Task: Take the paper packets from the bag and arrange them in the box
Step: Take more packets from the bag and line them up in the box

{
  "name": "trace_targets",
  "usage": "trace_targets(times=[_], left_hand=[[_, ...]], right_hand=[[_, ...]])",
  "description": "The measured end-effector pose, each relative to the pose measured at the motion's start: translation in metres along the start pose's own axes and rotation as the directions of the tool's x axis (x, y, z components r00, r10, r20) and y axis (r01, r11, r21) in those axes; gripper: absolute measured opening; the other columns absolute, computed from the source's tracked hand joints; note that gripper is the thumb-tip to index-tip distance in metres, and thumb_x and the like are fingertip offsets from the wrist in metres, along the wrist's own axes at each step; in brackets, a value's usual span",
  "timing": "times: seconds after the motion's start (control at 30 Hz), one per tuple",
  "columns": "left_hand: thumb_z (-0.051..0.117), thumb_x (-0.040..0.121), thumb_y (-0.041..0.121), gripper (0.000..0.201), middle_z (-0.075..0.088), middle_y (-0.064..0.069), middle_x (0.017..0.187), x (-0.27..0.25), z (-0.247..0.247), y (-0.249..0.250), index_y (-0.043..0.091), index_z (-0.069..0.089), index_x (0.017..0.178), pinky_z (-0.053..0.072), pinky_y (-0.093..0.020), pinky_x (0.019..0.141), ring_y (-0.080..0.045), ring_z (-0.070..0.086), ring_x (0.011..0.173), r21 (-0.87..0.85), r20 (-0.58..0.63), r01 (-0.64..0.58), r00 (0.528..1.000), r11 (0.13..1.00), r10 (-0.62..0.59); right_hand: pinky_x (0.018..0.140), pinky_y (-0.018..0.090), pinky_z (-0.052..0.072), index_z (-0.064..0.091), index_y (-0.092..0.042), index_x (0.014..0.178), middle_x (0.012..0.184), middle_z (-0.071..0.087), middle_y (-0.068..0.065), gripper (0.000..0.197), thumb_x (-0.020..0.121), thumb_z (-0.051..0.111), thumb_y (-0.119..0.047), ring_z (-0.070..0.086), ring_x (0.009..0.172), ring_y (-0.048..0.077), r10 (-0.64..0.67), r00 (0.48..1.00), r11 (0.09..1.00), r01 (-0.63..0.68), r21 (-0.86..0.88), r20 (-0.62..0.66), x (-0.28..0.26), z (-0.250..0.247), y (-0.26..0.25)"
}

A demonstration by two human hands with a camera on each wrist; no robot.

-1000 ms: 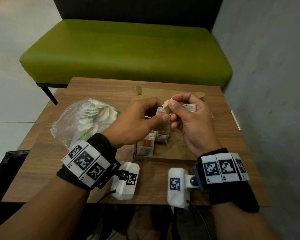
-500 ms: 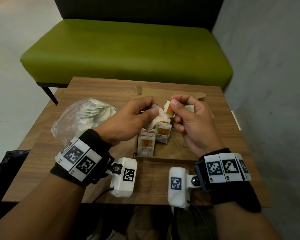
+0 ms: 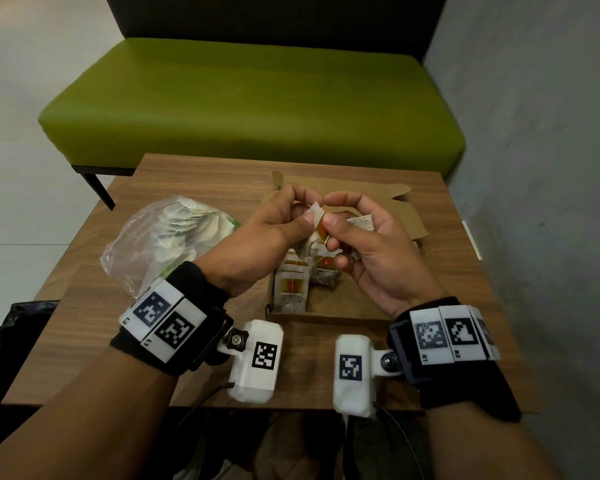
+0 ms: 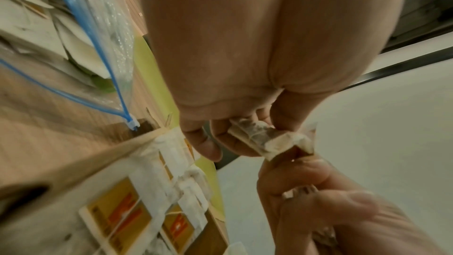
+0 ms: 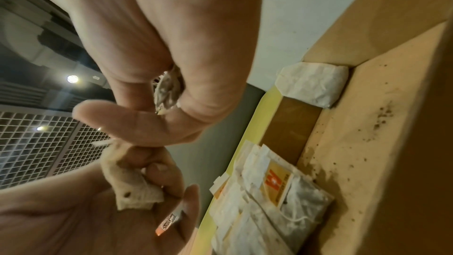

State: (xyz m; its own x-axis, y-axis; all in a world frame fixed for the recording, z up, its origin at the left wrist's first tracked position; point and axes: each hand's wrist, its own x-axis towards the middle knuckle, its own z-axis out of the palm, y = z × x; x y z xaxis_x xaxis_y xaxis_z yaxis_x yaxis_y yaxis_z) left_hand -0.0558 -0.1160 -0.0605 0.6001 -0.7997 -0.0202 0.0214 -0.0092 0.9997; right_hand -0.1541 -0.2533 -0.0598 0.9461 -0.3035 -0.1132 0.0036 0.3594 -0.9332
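Observation:
Over the open cardboard box [image 3: 347, 308], both hands pinch one paper packet [image 3: 317, 220] with an orange tag. My left hand [image 3: 309, 211] grips its white top edge, which also shows in the left wrist view as the packet [image 4: 264, 139]. My right hand [image 3: 333, 213] pinches its other side and keeps a second packet [image 3: 362, 223] tucked under its curled fingers. Several packets [image 3: 291, 289] stand in the box's left part. The clear plastic bag [image 3: 153, 244], still holding packets, lies to the left of the box.
The box and bag sit on a small wooden table [image 3: 194, 188]. A green bench [image 3: 250, 109] stands behind it and a grey wall [image 3: 534, 168] runs along the right. One packet [image 5: 313, 84] lies in a far corner of the box, whose floor [image 5: 367, 143] is otherwise bare with dark crumbs.
Both hands have stayed above the box on the same packet. My left fingers have shifted up to its top edge.

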Motion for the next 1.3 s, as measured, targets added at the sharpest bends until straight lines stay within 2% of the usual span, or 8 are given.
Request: trace_targets(times=[0.17,0.4,0.57,0.67,0.87,0.97,1.07,1.3], left_hand=[[0.060,0.094,0.021,0.014,0.053,-0.001,0.091,0.002,-0.001,-0.002,0.020,0.050,0.105,0.046,-0.026,0.065,-0.011,0.051,0.072,-0.105,-0.106,0.023,0.994,0.994,-0.035],[0.061,0.084,0.027,0.022,0.053,-0.010,0.096,0.000,0.001,0.007,0.016,0.047,0.097,0.049,-0.031,0.071,-0.017,0.055,0.076,-0.255,-0.045,0.080,0.995,0.964,-0.094],[0.046,0.097,0.054,0.044,0.055,-0.006,0.088,0.000,0.002,0.010,0.011,0.053,0.094,0.053,-0.034,0.085,-0.020,0.059,0.087,-0.075,-0.051,0.071,0.996,0.995,-0.075],[0.048,0.095,0.051,0.051,0.061,-0.014,0.092,-0.002,0.002,0.011,0.001,0.058,0.096,0.051,-0.042,0.094,-0.020,0.062,0.095,0.125,-0.070,0.002,0.998,0.992,0.007],[0.059,0.095,0.024,0.022,0.064,-0.007,0.088,-0.004,0.006,0.011,0.002,0.061,0.094,0.058,-0.029,0.068,-0.013,0.064,0.076,0.221,-0.092,-0.043,0.994,0.974,0.065],[0.058,0.096,0.018,0.022,0.063,-0.013,0.090,-0.003,0.005,0.010,-0.003,0.059,0.099,0.059,-0.037,0.066,-0.020,0.064,0.076,0.107,-0.141,-0.004,0.990,0.994,0.019],[0.061,0.096,0.015,0.008,0.067,-0.012,0.089,-0.001,0.003,0.008,0.008,0.064,0.099,0.058,-0.035,0.062,-0.016,0.065,0.074,0.099,-0.198,0.000,0.980,0.995,0.019],[0.058,0.099,0.016,0.025,0.072,0.001,0.104,-0.001,0.005,0.006,0.023,0.072,0.118,0.055,-0.020,0.059,-0.007,0.070,0.083,0.297,-0.227,-0.013,0.970,0.955,0.084]], right_hand=[[0.045,0.017,0.047,0.064,-0.011,0.106,0.075,0.067,-0.003,0.016,0.092,0.066,-0.005,0.061,0.064,0.006,-0.027,0.999,0.995,0.031,-0.097,0.041,0.000,0.005,0.005],[0.043,0.018,0.047,0.067,-0.010,0.104,0.079,0.067,-0.001,0.012,0.092,0.067,-0.009,0.060,0.063,0.007,-0.115,0.991,0.976,0.125,-0.180,0.062,0.001,0.007,0.007],[0.040,0.019,0.040,0.065,-0.011,0.088,0.080,0.060,0.013,0.006,0.092,0.069,-0.013,0.050,0.055,0.009,-0.142,0.990,0.967,0.136,-0.214,-0.013,0.001,0.006,0.008],[0.040,0.017,0.036,0.065,-0.011,0.087,0.074,0.061,0.004,0.008,0.089,0.071,-0.017,0.045,0.054,0.007,-0.139,0.988,0.975,0.124,-0.182,-0.072,0.001,0.001,0.007],[0.038,0.016,0.033,0.065,-0.011,0.089,0.065,0.056,-0.004,0.010,0.089,0.071,-0.019,0.040,0.050,0.005,-0.083,0.988,0.990,0.066,-0.125,-0.133,-0.001,-0.007,0.005],[0.036,0.017,0.032,0.066,-0.014,0.094,0.072,0.063,-0.007,0.011,0.089,0.071,-0.023,0.040,0.047,0.005,-0.047,0.993,0.970,0.020,-0.241,-0.107,-0.005,-0.009,0.005],[0.038,0.017,0.038,0.067,-0.008,0.101,0.080,0.065,-0.002,0.017,0.090,0.072,-0.020,0.045,0.048,0.005,-0.015,0.993,0.947,-0.025,-0.321,-0.121,-0.006,-0.011,0.009],[0.043,0.018,0.043,0.071,-0.008,0.099,0.083,0.068,0.001,0.011,0.092,0.072,-0.017,0.056,0.056,0.002,-0.057,0.983,0.926,-0.014,-0.377,-0.175,-0.003,-0.013,0.012]])
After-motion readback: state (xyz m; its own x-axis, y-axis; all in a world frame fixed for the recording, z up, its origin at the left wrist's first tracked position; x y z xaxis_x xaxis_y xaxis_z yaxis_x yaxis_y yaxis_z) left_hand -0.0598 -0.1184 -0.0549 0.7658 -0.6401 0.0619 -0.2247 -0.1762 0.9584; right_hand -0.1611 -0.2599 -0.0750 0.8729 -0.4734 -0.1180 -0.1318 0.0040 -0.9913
